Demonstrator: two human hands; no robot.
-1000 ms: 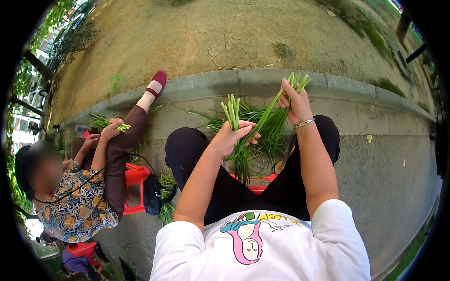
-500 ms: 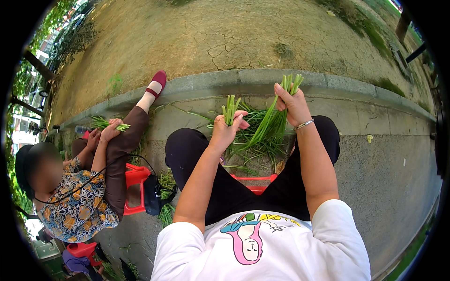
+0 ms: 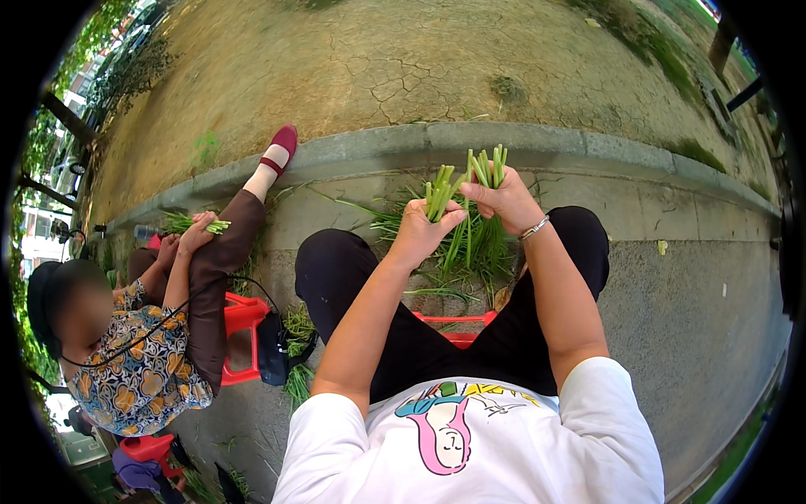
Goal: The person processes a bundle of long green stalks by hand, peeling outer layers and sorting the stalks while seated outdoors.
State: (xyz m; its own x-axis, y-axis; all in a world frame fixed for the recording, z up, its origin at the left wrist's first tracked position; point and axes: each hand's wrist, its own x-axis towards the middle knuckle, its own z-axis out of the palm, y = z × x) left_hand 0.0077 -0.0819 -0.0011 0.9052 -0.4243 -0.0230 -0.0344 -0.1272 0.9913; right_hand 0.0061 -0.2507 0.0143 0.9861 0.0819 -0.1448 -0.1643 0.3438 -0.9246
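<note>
My left hand is closed around a small bunch of green stalks, their pale cut ends pointing up and away from me. Close beside it, my right hand, with a bracelet at the wrist, grips a second bunch of green stalks. Long thin leaves hang below the right hand. The two bunches almost meet; whether they touch, I cannot tell. Under both hands, between my knees, a loose heap of long green stalks and leaves lies on the pavement, partly covered by my hands.
A red stool shows between my thighs. Beyond the heap runs a stone curb, with cracked earth behind it. At left a co-worker holds another bunch of greens, near a red stool and a dark bag.
My right hand has come left and slightly nearer with its bunch. My left hand has shifted a little right, so the two bunches are now close together.
</note>
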